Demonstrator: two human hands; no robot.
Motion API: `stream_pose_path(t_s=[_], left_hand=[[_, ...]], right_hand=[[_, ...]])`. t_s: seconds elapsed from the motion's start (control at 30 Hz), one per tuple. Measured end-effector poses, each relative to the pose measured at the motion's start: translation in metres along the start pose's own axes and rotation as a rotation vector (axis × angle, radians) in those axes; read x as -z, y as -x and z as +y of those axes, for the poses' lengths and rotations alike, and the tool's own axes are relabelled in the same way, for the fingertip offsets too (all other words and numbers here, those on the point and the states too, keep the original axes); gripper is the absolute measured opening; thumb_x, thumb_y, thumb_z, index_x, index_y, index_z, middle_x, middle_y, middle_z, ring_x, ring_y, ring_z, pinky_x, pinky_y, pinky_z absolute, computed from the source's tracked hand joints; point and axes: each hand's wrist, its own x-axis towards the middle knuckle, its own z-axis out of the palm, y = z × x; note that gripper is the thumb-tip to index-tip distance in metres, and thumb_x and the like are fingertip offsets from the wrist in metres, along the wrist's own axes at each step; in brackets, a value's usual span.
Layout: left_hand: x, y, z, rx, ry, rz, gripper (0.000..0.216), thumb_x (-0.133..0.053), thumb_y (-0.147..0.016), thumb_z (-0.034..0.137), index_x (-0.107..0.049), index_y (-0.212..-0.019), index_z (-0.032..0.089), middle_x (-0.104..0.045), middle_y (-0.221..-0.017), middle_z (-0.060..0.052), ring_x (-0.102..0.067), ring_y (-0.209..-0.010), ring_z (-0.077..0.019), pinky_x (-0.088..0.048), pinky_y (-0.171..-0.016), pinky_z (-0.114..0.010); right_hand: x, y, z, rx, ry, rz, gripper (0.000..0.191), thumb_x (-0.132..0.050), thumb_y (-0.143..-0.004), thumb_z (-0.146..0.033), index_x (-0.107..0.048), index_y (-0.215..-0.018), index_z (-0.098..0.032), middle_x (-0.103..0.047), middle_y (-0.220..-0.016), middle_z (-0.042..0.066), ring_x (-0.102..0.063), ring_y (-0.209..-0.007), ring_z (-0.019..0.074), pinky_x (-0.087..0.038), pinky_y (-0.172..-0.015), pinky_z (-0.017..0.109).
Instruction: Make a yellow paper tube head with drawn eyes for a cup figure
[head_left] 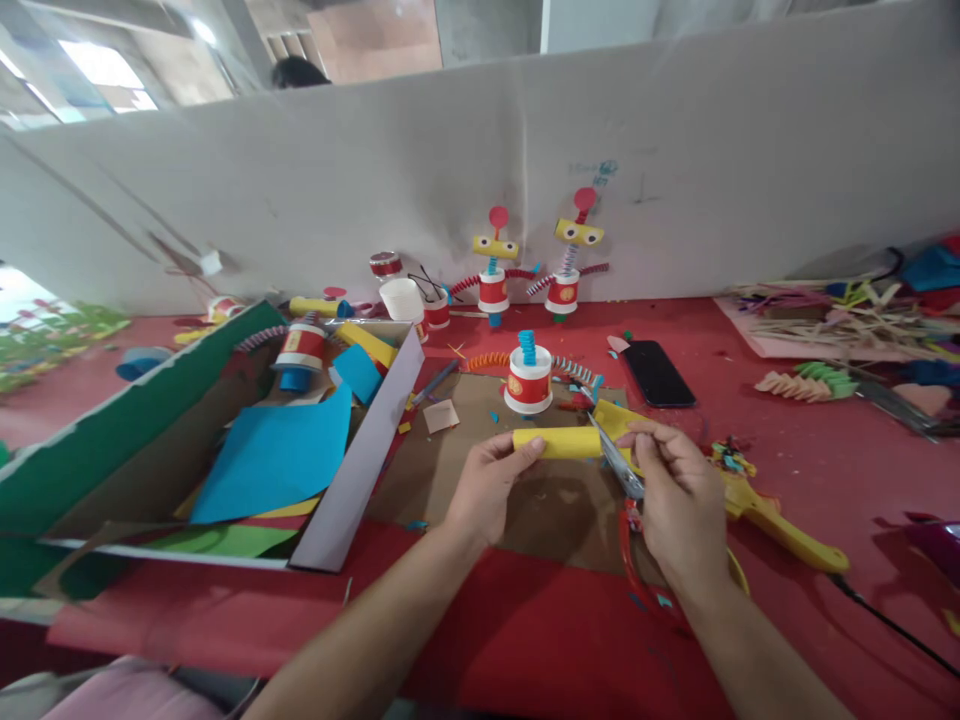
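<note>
I record the left hand (487,485) gripping the yellow paper tube (566,444) above the cardboard mat (442,470), the right hand (679,490) pinching a yellow paper piece (611,417); the near cup figure (529,386) has arms and neck, its head, I judge, outstanding.

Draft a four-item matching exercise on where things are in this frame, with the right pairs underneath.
Things
1. Yellow paper tube
2. Black phone
3. Large blue sheet
4. Cup with orange spring arm

Places
A. Inside the box
B. On the brown cardboard
C. In the left hand
D. On the red tabletop

Pairs: 1-C, 2-D, 3-A, 4-B
</note>
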Motion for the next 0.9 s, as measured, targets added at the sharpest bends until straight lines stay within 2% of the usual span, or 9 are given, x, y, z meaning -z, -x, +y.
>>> stream_pose_path(t_s=[0.1,0.23,0.3,0.37,0.43,0.53,0.6,0.73,0.9], left_hand=[[-0.001,0.001,-0.001,-0.022,-0.034,0.009,0.029,-0.079,-0.066,0.036,-0.075,-0.083,0.014,-0.067,-0.081,-0.005,-0.058,-0.077,-0.0132,-0.043,-0.074,-0.025],[-0.001,0.001,-0.001,-0.085,-0.067,0.062,0.024,-0.08,-0.064,0.035,-0.075,-0.076,0.014,-0.065,-0.086,-0.004,-0.056,-0.08,-0.0126,-0.041,-0.075,-0.023],[0.0,0.0,-0.001,-0.084,-0.07,0.063,0.024,-0.079,-0.065,0.035,-0.075,-0.075,0.014,-0.065,-0.087,-0.005,-0.056,-0.08,-0.0128,-0.041,-0.076,-0.024],[0.001,0.0,-0.001,-0.073,-0.065,0.053,0.025,-0.078,-0.066,0.036,-0.075,-0.076,0.014,-0.065,-0.088,-0.006,-0.056,-0.08,-0.0134,-0.041,-0.077,-0.024],[0.001,-0.001,-0.002,-0.068,-0.053,0.04,0.025,-0.077,-0.068,0.036,-0.075,-0.079,0.014,-0.065,-0.091,-0.006,-0.056,-0.082,-0.0141,-0.041,-0.079,-0.025],[0.0,-0.001,-0.002,-0.061,-0.039,0.016,0.024,-0.077,-0.069,0.035,-0.075,-0.08,0.014,-0.064,-0.095,-0.007,-0.056,-0.086,-0.0154,-0.043,-0.081,-0.026],[-0.001,0.0,-0.003,-0.073,-0.051,0.012,0.023,-0.077,-0.069,0.034,-0.074,-0.077,0.013,-0.063,-0.095,-0.007,-0.056,-0.086,-0.0156,-0.043,-0.081,-0.026],[-0.004,0.001,-0.005,-0.123,-0.076,0.062,0.022,-0.079,-0.065,0.034,-0.075,-0.074,0.014,-0.058,-0.098,-0.005,-0.055,-0.085,-0.0146,-0.045,-0.077,-0.025],[-0.007,0.002,-0.011,-0.132,-0.093,0.087,0.021,-0.079,-0.065,0.034,-0.073,-0.069,0.015,-0.054,-0.105,-0.005,-0.055,-0.083,-0.0143,-0.047,-0.074,-0.026]], right_hand=[[0.002,0.002,-0.003,0.027,0.111,-0.036,0.02,-0.05,-0.092,-0.036,-0.061,-0.082,-0.022,-0.059,-0.076,-0.001,-0.054,-0.072,0.0141,-0.04,-0.069,0.028],[0.003,0.003,-0.006,0.009,0.125,-0.096,0.034,-0.042,-0.095,-0.043,-0.054,-0.072,-0.021,-0.052,-0.061,-0.003,-0.049,-0.06,0.0128,-0.038,-0.061,0.026],[0.002,0.002,-0.004,-0.015,0.106,-0.117,0.031,-0.046,-0.093,-0.043,-0.055,-0.072,-0.021,-0.055,-0.065,-0.002,-0.052,-0.063,0.0132,-0.04,-0.063,0.026],[0.0,0.001,-0.002,-0.014,0.028,-0.114,0.018,-0.057,-0.087,-0.039,-0.057,-0.082,-0.022,-0.061,-0.079,0.0,-0.056,-0.073,0.0147,-0.042,-0.069,0.027],[-0.002,0.001,-0.001,-0.017,-0.022,-0.098,0.017,-0.062,-0.084,-0.037,-0.058,-0.089,-0.022,-0.064,-0.085,0.001,-0.058,-0.079,0.0161,-0.043,-0.073,0.028],[-0.002,0.004,-0.004,-0.028,0.091,-0.071,0.028,-0.052,-0.09,-0.041,-0.055,-0.071,-0.021,-0.057,-0.065,-0.001,-0.053,-0.064,0.0143,-0.041,-0.066,0.028],[-0.002,0.005,-0.006,0.006,0.146,-0.037,0.034,-0.048,-0.092,-0.041,-0.049,-0.064,-0.021,-0.05,-0.058,-0.003,-0.049,-0.059,0.0134,-0.039,-0.063,0.028],[-0.004,0.006,-0.004,0.083,0.036,-0.016,0.015,-0.056,-0.088,-0.037,-0.052,-0.087,-0.022,-0.059,-0.079,0.0,-0.056,-0.075,0.0166,-0.043,-0.07,0.03],[-0.013,0.014,-0.002,0.029,0.129,-0.226,0.043,-0.064,-0.081,-0.042,-0.05,-0.116,-0.023,-0.066,-0.088,0.004,-0.061,-0.077,0.0204,-0.046,-0.071,0.034]])
